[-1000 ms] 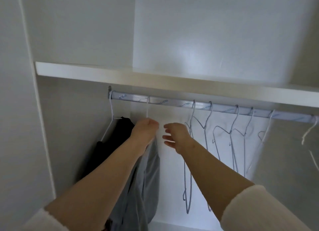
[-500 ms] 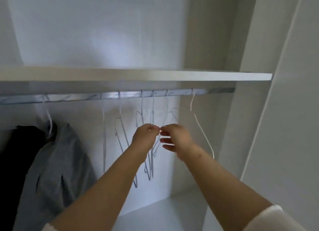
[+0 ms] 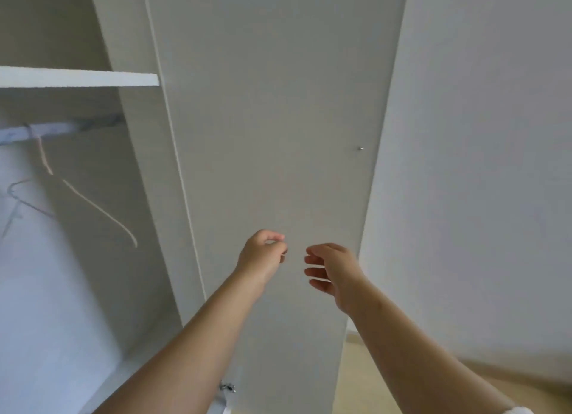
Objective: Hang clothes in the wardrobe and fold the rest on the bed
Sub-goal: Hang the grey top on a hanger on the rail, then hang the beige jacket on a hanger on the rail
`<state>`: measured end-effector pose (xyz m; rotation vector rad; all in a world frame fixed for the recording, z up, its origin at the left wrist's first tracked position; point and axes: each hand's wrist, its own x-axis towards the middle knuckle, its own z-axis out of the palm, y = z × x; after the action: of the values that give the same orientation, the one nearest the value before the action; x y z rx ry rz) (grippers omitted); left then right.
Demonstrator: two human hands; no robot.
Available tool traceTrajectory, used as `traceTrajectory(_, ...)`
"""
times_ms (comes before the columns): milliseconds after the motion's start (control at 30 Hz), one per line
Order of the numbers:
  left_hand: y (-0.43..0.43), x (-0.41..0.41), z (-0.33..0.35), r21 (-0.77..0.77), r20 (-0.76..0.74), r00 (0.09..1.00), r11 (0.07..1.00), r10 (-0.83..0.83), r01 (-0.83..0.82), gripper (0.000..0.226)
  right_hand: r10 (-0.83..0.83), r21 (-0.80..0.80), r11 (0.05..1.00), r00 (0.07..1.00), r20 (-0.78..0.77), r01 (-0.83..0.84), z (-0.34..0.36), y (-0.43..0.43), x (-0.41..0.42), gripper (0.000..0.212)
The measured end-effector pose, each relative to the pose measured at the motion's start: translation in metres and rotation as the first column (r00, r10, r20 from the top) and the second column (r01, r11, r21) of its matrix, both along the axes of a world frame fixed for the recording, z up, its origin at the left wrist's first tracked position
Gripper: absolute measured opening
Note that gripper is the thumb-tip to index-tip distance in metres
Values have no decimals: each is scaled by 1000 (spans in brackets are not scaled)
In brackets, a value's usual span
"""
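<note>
Tall white wardrobe door (image 3: 263, 119) fills your view; no clothes in sight. Your right grip (image 3: 331, 271) hangs slack, empty; your curled left grip (image 3: 263, 254) may pinch something, unclear. Reaching left blind could knock the cream wire hanger (image 3: 99, 211) off its pale rail (image 3: 46, 130).
</note>
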<state>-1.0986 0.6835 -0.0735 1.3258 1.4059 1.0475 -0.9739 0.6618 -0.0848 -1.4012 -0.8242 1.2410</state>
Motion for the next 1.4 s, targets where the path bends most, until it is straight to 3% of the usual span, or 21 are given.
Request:
traceTrajectory(167,-38,124,-13,-64,-39,939,939,-342,339,13,-305,-67,951,952,-35,302,-26,-72,118,10)
traceTrajectory(433,-156,329,-53,-171,-36,711,706,-702,687,8,-653,-158,753,754,-63,639,-75,-231,295,13)
traceTrajectory(533,-192,379,-71,-205,-13,679,667,-734,716,11,-706,-216,699,705,-59,682,-94,-278,336,15)
traceTrajectory(767,-328,561,-119,-292,-3,581,556,-814,778,18,-891,-382,446,441,-106,809,-126,-436,488,10)
traceTrajectory(933,-387,655,-138,-330,20,442,412,-897,849,19,-945,-439,325,308,-111,838,-143,-508,564,9)
traceTrajectory(1233,-416,826,-164,-347,5,318,297,-948,890,18,-988,-450,145,107,-110,881,-155,-560,717,7)
traceTrajectory(1400,-409,945,-170,-386,-27,244,236,-969,892,16,-987,-478,118,53,-149,870,-155,-553,822,8)
